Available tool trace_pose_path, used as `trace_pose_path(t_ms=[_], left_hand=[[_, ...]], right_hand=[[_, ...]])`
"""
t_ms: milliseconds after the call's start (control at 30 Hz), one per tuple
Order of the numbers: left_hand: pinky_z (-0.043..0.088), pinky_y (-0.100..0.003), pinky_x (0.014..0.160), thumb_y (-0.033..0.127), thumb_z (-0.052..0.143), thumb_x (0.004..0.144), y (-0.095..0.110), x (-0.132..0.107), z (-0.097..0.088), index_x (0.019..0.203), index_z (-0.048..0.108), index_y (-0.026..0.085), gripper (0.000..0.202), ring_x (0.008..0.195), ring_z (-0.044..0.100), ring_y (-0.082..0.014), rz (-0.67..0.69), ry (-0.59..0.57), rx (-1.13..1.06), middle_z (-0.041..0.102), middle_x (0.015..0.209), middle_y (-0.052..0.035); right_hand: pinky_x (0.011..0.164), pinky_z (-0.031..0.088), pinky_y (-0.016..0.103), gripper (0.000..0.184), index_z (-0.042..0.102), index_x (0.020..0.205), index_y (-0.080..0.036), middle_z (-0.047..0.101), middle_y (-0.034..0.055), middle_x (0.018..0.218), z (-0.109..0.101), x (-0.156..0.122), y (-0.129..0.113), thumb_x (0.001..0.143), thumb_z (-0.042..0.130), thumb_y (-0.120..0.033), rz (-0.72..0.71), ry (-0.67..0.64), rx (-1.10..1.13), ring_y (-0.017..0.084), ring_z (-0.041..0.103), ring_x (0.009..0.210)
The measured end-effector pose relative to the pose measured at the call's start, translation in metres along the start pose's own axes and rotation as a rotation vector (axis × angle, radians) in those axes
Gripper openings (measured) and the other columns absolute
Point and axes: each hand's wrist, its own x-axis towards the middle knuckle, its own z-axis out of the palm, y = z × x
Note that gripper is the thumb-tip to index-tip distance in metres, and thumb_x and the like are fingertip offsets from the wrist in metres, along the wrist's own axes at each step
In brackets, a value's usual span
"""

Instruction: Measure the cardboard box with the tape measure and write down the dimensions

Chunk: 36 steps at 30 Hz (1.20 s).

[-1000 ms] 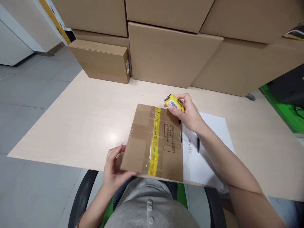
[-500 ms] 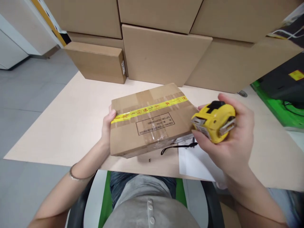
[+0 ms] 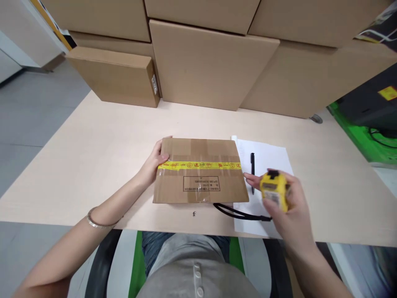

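Observation:
A cardboard box (image 3: 201, 150) with yellow printed tape across its top lies low over the table, its label frame facing me. My left hand (image 3: 157, 159) grips the box's left side, thumb on top and fingers behind the edge. In my right hand (image 3: 290, 203) is a yellow tape measure (image 3: 274, 188), slightly blurred, held just right of the box. A finger of that hand reaches close to the box's right edge; whether it touches I cannot tell. The black wrist strap (image 3: 242, 213) of the tape measure hangs in front of the box.
White paper sheets (image 3: 269, 151) with a black pen (image 3: 252, 165) lie right of the box on the light table (image 3: 93, 165). Large cartons (image 3: 211, 66) stand stacked along the back. A smaller carton (image 3: 114, 78) stands at the back left. A green-edged dark case (image 3: 372, 103) is at far right.
The box has come down toward the table and turned level, uncovering the pen and paper. My right hand moved slightly down and left with the tape measure.

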Motion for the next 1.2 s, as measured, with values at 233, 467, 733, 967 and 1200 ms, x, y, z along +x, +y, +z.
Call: trace_pose_path(t_ms=[233,467,733,967,1200], left_hand=[[0.052,-0.051,0.117,0.054,0.081,0.085,-0.007,0.001,-0.013,0.158,0.049,0.034,0.083,0.144,0.058,-0.0378,0.013,-0.051,-0.033,0.061,0.156,-0.0098],[0.054,-0.050,0.116,0.051,0.083,0.086,-0.013,0.003,-0.017,0.155,0.054,0.036,0.076,0.141,0.062,-0.0340,0.068,-0.123,-0.086,0.066,0.151,-0.0093],[0.060,-0.050,0.105,0.059,0.084,0.084,-0.007,-0.001,-0.012,0.128,0.071,0.024,0.058,0.127,0.070,-0.0363,0.038,-0.122,-0.090,0.074,0.136,-0.0133],[0.057,-0.044,0.112,0.051,0.080,0.090,-0.015,-0.004,-0.016,0.153,0.056,0.036,0.069,0.130,0.067,-0.0275,0.175,-0.080,-0.021,0.069,0.141,-0.0087],[0.046,-0.055,0.121,0.051,0.067,0.100,-0.002,-0.005,-0.020,0.135,0.075,0.039,0.038,0.135,0.058,-0.0306,0.246,-0.105,0.242,0.068,0.135,-0.0088]], right_hand=[[0.040,0.054,0.036,0.039,0.063,0.113,-0.033,0.066,0.0010,0.086,0.014,0.079,-0.047,0.086,0.073,-0.060,0.090,-0.235,0.350,0.019,0.064,0.052],[0.040,0.042,0.027,0.053,0.060,0.092,-0.024,0.062,-0.0019,0.068,0.095,0.133,-0.078,0.073,0.084,-0.067,0.171,-0.607,0.360,0.014,0.057,0.051],[0.081,0.058,0.036,0.041,0.054,0.119,-0.029,0.076,0.0035,0.117,0.148,0.149,-0.080,0.087,0.078,-0.038,-0.457,-0.725,-0.195,0.022,0.074,0.094],[0.089,0.055,0.037,0.031,0.066,0.124,-0.031,0.077,0.0028,0.121,0.144,0.157,-0.065,0.093,0.066,-0.027,-0.630,-0.814,-0.371,0.023,0.073,0.105],[0.085,0.059,0.039,0.035,0.072,0.122,-0.034,0.079,0.0023,0.110,0.049,0.158,-0.037,0.088,0.079,-0.032,-0.526,-0.676,-0.407,0.024,0.076,0.094]])
